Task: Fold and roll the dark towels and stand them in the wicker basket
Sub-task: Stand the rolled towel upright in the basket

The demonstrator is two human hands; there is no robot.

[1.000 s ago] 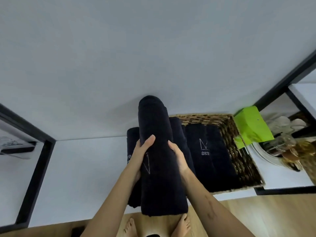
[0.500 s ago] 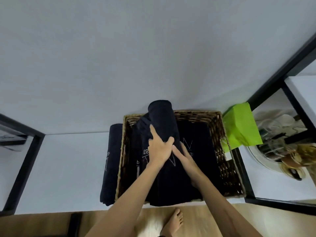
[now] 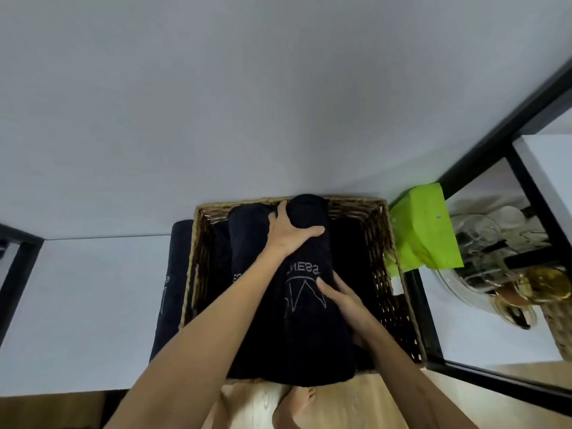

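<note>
Two hands work one rolled towel (image 3: 309,323) into the wicker basket (image 3: 383,243) at frame centre. The left hand (image 3: 291,233) curls its fingers (image 3: 312,232) over the roll's upper end; the right hand (image 3: 339,297) lies lower on its side, fingers fairly straight against the cloth. Other dark rolls fill the basket, and another towel (image 3: 173,274) lies outside its left wall on the white tabletop (image 3: 77,305). Seating it well likely means pressing evenly while the grip keeps the roll tight.
</note>
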